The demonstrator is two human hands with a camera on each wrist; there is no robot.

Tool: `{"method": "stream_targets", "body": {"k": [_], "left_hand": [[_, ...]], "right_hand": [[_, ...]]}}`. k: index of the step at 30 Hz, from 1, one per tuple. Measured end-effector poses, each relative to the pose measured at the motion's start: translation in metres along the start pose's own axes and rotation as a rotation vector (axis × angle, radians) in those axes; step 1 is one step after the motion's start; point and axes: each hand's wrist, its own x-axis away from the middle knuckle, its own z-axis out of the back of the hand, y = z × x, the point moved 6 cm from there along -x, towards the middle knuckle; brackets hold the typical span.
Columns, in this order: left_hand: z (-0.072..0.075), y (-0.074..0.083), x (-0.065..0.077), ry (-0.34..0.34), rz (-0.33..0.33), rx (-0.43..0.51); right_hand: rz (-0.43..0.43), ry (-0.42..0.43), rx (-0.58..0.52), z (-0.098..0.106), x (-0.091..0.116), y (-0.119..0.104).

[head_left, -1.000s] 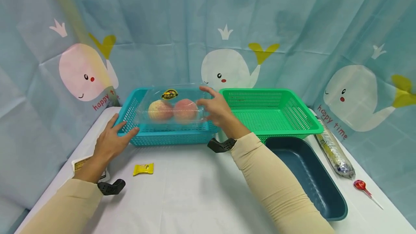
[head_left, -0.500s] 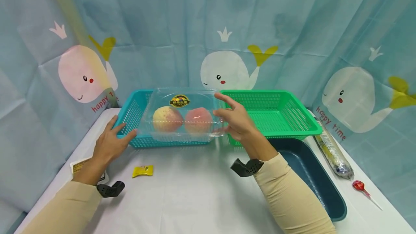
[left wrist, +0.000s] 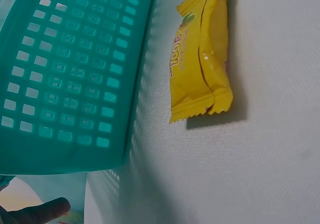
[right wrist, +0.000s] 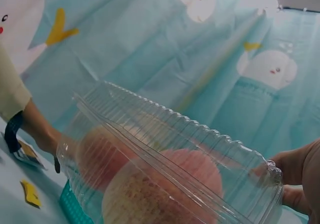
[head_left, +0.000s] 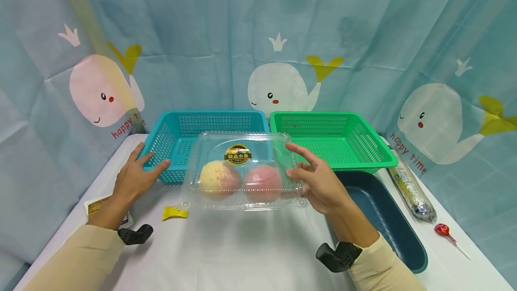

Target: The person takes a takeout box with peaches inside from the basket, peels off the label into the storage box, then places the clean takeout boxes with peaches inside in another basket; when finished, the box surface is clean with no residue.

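My right hand [head_left: 323, 185] pinches the right end of a clear plastic fruit box [head_left: 252, 140], index finger stretched along its lid. Two peaches, one yellowish [head_left: 218, 179] and one pink [head_left: 263, 183], show through the plastic, below a black-and-gold label [head_left: 238, 154]. In the right wrist view the box [right wrist: 150, 114] is tilted, with fingers at its edge. The box is in front of the blue basket [head_left: 220, 116], overlapping it in the head view. My left hand [head_left: 135, 178], fingers spread, rests at that basket's left front corner.
A green basket [head_left: 369, 143] stands right of the blue one. Before it lies a dark blue tray [head_left: 387, 219], beside a foil-wrapped roll [head_left: 414, 187] and a red lollipop [head_left: 443, 230]. A yellow wrapped snack [head_left: 174, 213] and a white packet [head_left: 94, 205] lie on the left.
My right hand has brought the fruit box out from over the blue basket, toward me and to the right. The left hand has stayed at the basket's corner.
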Motion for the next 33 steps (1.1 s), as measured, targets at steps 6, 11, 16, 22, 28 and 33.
{"method": "stream_targets", "body": {"k": [6,11,16,22,28,33], "left_hand": [[0.0,0.001,0.0,-0.003,-0.003,-0.001],[0.001,0.002,0.001,-0.005,-0.002,0.0],[0.001,0.003,0.001,-0.004,-0.004,0.007],[0.001,0.002,0.001,-0.007,-0.005,0.006],[0.001,0.002,0.001,-0.01,-0.009,0.005],[0.002,0.002,0.001,-0.013,-0.007,0.005]], "right_hand": [[0.009,-0.012,0.0,0.008,0.025,0.009],[-0.008,-0.022,-0.006,0.014,0.04,0.021],[-0.037,-0.005,-0.038,0.021,0.052,0.038],[-0.079,0.012,-0.048,0.03,0.057,0.058],[-0.088,0.047,-0.019,0.036,0.057,0.072],[-0.088,0.075,-0.001,0.038,0.057,0.08]]}}
